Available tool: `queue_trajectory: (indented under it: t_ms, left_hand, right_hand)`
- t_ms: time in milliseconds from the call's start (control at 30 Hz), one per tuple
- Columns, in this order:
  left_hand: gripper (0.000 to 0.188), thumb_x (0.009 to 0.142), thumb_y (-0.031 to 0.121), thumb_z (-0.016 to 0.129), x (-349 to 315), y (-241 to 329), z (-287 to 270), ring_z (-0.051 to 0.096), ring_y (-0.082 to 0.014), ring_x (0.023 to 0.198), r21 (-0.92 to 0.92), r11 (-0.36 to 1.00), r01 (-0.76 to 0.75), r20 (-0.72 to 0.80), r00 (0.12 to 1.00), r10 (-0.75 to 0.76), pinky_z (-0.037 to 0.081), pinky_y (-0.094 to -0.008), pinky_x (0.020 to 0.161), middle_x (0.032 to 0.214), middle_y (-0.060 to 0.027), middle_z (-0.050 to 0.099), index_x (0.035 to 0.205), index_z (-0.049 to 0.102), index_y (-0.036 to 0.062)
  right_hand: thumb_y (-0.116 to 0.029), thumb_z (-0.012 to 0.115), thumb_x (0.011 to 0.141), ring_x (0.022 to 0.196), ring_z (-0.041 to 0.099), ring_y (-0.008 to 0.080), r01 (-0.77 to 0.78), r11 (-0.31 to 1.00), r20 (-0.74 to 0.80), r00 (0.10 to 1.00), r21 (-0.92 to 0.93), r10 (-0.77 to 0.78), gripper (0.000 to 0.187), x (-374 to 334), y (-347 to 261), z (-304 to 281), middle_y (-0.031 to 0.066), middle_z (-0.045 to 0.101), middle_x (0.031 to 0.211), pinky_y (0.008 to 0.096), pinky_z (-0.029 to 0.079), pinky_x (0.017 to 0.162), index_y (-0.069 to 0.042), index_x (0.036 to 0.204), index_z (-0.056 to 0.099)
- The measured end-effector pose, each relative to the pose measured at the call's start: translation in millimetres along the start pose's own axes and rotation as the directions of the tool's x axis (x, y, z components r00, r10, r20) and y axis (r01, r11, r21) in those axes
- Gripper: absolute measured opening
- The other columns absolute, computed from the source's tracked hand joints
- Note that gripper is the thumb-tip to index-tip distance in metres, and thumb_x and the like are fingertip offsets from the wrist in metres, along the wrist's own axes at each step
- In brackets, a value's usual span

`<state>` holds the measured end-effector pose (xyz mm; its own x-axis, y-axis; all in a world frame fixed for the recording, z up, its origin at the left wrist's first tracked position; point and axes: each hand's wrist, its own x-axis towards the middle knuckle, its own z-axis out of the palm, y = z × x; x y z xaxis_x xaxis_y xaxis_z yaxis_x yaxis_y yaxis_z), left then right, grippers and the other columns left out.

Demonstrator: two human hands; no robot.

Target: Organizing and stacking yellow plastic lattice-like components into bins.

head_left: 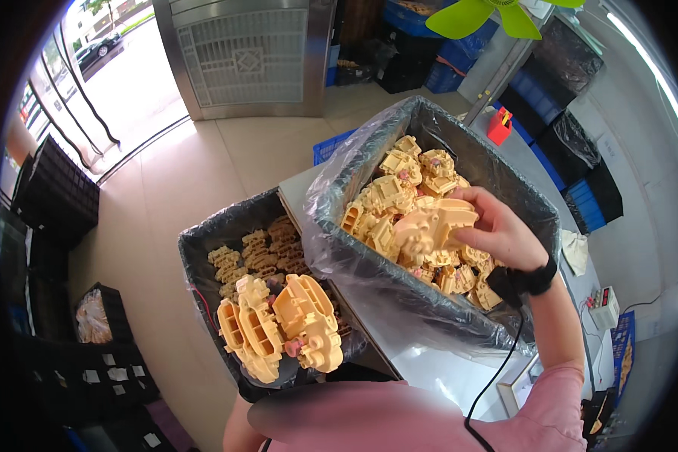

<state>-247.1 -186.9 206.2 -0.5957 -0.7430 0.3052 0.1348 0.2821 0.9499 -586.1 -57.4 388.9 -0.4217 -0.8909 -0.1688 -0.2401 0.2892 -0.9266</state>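
My right hand [505, 235] is closed round the edge of a cream-yellow moulded plastic housing [432, 226], thumb and fingers pinching its right end. It holds the piece over a large plastic-lined bin [497, 160] heaped with similar housings [388, 194]. Lower left, two or three more cream-yellow plastic housings [306, 320] with ribs and a small pink part are held up above a second lined bin [196, 242]. My left forearm [237, 426] reaches up behind them. They hide my left hand and its fingers almost wholly. Rows of brownish-yellow pieces [260, 252] lie inside that lower bin.
Under the upper bin is a grey table [437, 377], with a red box [499, 126] and a small white device [604, 307] towards the right. A green fan [497, 16] hangs at the top. Black crates [59, 192] stand left, near an open doorway [132, 83].
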Motion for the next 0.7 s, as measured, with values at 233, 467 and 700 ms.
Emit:
queue_trajectory:
  t_ms: [233, 467, 700]
  left_hand:
    - [0.085, 0.074, 0.021, 0.083, 23, 11, -53, 0.045, -0.0271, 0.128, -0.542, 0.832, 0.118, 0.070, 0.993, -0.095, 0.041, -0.0488, 0.105, 0.139, -0.0054, 0.043, 0.142, 0.033, 0.0123]
    - [0.056, 0.097, 0.047, 0.047, -31, -43, -154, 0.060, -0.0246, 0.111, -0.499, 0.807, 0.316, 0.063, 0.942, -0.330, 0.054, -0.0373, 0.092, 0.127, -0.0105, 0.055, 0.136, 0.043, 0.0081]
    - [0.058, 0.092, 0.031, 0.060, -45, -44, -195, 0.061, -0.0154, 0.105, -0.847, 0.036, 0.530, 0.473, 0.784, -0.401, 0.055, -0.0319, 0.090, 0.120, -0.0042, 0.058, 0.140, 0.039, 0.0052]
  right_hand:
    - [0.005, 0.062, 0.083, 0.111, 0.057, 0.0226, 0.397, 0.900, 0.317, 0.890, -0.182, -0.328, 0.036, -17, -25, 113, 0.0084, 0.059, 0.115, 0.0325, 0.045, 0.095, -0.006, 0.117, 0.057]
    - [0.015, 0.062, 0.074, 0.121, 0.054, 0.0323, 0.368, 0.926, 0.475, 0.832, -0.088, -0.285, 0.042, -24, -29, 229, 0.0093, 0.061, 0.115, 0.0396, 0.045, 0.100, -0.007, 0.109, 0.060]
    - [0.011, 0.056, 0.081, 0.124, 0.051, 0.0306, 0.343, 0.937, 0.599, 0.737, 0.068, -0.313, 0.037, -12, -34, 287, 0.0094, 0.058, 0.120, 0.0371, 0.043, 0.100, -0.009, 0.113, 0.059]
